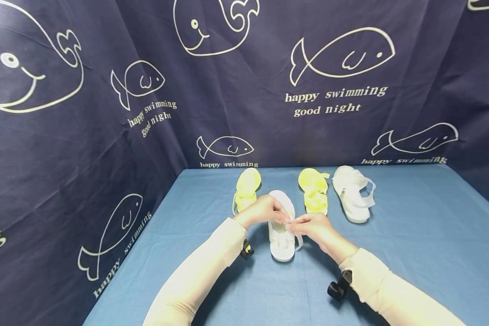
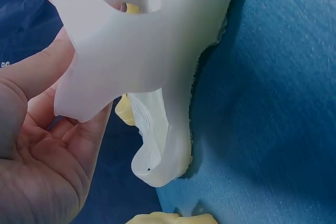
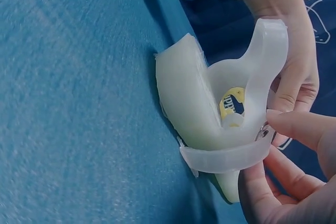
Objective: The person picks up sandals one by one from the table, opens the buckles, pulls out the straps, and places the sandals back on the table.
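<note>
A white sandal (image 1: 282,252) stands on the blue cloth between both hands, its toe and heel showing past the fingers. My left hand (image 1: 268,209) grips the sandal's upper; in the left wrist view, the thumb and fingers lie around a pale band (image 2: 113,59). From the other side my right hand (image 1: 313,226) pinches the ankle strap (image 3: 226,160) between thumb and fingers. A small metal buckle (image 3: 264,132) shows right at those fingertips in the right wrist view. Part of the strap near the buckle is hidden by the fingers.
A yellow sandal (image 1: 248,179) lies behind my left hand, and another yellow sandal (image 1: 314,190) lies behind my right. Further right is a second white sandal (image 1: 352,194) with its strap sticking out. A dark printed curtain (image 1: 244,90) hangs behind the blue table (image 1: 411,253).
</note>
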`<state>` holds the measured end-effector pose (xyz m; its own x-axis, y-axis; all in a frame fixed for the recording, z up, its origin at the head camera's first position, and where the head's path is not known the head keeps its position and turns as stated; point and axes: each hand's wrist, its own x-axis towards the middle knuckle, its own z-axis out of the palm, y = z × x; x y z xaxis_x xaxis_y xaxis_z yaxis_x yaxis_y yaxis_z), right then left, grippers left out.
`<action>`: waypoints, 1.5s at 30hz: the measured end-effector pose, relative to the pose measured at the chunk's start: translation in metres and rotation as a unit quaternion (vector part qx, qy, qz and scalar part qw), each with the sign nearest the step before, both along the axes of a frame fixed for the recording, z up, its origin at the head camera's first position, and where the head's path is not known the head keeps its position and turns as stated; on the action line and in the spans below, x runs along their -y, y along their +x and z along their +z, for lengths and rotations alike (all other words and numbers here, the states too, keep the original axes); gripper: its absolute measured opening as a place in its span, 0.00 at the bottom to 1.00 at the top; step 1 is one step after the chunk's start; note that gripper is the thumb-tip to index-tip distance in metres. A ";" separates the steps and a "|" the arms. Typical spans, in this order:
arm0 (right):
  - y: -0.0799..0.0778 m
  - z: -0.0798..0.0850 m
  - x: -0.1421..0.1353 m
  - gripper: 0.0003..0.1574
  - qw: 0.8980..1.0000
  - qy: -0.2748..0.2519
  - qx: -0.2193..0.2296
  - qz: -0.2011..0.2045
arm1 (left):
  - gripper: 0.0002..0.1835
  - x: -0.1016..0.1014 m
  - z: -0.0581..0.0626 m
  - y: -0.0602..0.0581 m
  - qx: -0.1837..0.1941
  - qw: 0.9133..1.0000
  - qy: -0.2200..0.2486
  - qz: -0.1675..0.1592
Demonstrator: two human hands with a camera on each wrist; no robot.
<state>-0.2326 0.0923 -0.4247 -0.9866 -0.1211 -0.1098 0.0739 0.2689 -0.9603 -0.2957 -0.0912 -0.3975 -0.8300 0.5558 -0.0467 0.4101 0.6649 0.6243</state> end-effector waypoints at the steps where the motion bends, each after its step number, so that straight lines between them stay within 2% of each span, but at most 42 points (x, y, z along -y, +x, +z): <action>1: 0.000 0.000 0.000 0.16 1.000 -0.002 0.002 -0.002 | 0.05 0.000 0.000 0.000 -0.002 1.000 -0.001 0.000; 5: 0.002 -0.002 0.000 0.17 1.000 -0.014 0.009 -0.011 | 0.05 -0.001 -0.003 0.002 0.013 1.000 0.010 -0.001; 9: 0.004 -0.004 0.001 0.17 0.999 -0.029 0.019 -0.035 | 0.07 -0.001 -0.012 0.003 0.065 0.996 0.063 0.009; 14: 0.003 -0.006 0.001 0.15 0.998 -0.039 0.027 -0.051 | 0.10 0.000 -0.020 0.006 0.137 0.978 0.152 0.032; 18: 0.003 -0.006 -0.001 0.17 0.997 -0.045 0.030 -0.046 | 0.12 0.000 -0.024 0.007 0.172 0.965 0.191 0.050; 24: 0.005 -0.007 -0.001 0.16 0.997 -0.058 0.034 -0.044 | 0.12 0.003 -0.030 0.005 0.184 0.958 0.211 0.064; 33: 0.004 -0.005 -0.002 0.13 0.996 -0.063 0.030 -0.048 | 0.12 0.008 -0.028 0.002 0.177 0.958 0.215 0.070; 38: 0.004 -0.005 -0.003 0.10 0.996 -0.066 0.033 -0.049 | 0.11 0.013 -0.027 0.001 0.160 0.961 0.217 0.069; 45: 0.006 -0.007 -0.002 0.13 0.996 -0.072 0.035 -0.049 | 0.13 0.020 -0.029 0.001 0.163 0.956 0.236 0.065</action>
